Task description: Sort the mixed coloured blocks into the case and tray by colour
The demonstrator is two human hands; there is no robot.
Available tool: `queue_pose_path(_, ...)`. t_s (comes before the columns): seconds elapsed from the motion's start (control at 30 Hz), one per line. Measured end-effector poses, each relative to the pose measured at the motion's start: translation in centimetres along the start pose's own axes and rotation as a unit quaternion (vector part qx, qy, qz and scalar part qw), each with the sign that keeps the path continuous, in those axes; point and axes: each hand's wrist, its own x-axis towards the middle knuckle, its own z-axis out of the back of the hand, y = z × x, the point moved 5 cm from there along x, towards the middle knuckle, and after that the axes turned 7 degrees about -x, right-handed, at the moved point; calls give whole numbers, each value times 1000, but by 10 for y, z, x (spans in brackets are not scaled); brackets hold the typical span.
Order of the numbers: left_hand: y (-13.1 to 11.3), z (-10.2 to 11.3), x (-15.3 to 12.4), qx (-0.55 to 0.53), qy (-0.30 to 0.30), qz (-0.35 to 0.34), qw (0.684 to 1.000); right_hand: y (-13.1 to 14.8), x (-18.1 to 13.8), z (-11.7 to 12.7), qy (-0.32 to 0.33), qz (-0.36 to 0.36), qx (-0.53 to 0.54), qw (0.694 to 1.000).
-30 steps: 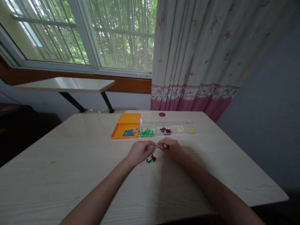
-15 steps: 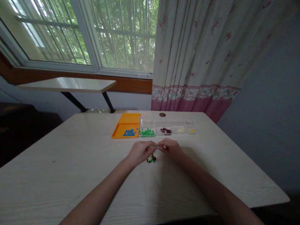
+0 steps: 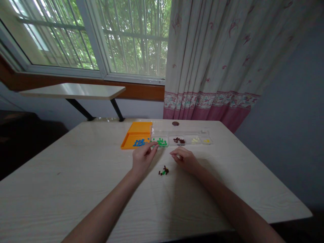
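Observation:
My left hand reaches forward over the table, fingertips pressed together at the near edge of the clear compartment of green beads. What they pinch is too small to make out. My right hand rests on the table with its fingers curled in a pinch, its contents hidden. Between and just in front of the hands lies a small pile of dark red and green beads. An orange tray holding blue beads sits left of the green compartment.
To the right of the green beads, the clear compartments hold dark red beads, cream beads and yellow beads. A round hole marks the table's far edge. A second table, the window and a curtain stand behind.
My hands were together above the small pile. The left hand has since moved forward and left to the green compartment, while the right hand stayed close to where it was.

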Motion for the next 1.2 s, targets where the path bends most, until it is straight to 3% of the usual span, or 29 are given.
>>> queue_pose_path(0.13,4,-3,-1,2,10,14,1000,1,0,0,7,5,4,1000)
queue_pose_path(0.3,22,-8,0,18,-5,107,994,2,0,-5,39,14,18,999)
queue_pose_path(0.63,56,-23,2,143,94,208,963,12,-3,-14,114,35,13,993)
queue_pose_path(0.87,53,-27,1,163,117,211,957,20,-3,-20,164,66,3,984)
queue_pose_path(1.0,51,-27,0,116,117,190,968,19,-3,-21,167,56,4,984)
queue_pose_path(1.2,25,-42,-12,-1,222,102,970,9,-3,-19,139,24,3,990)
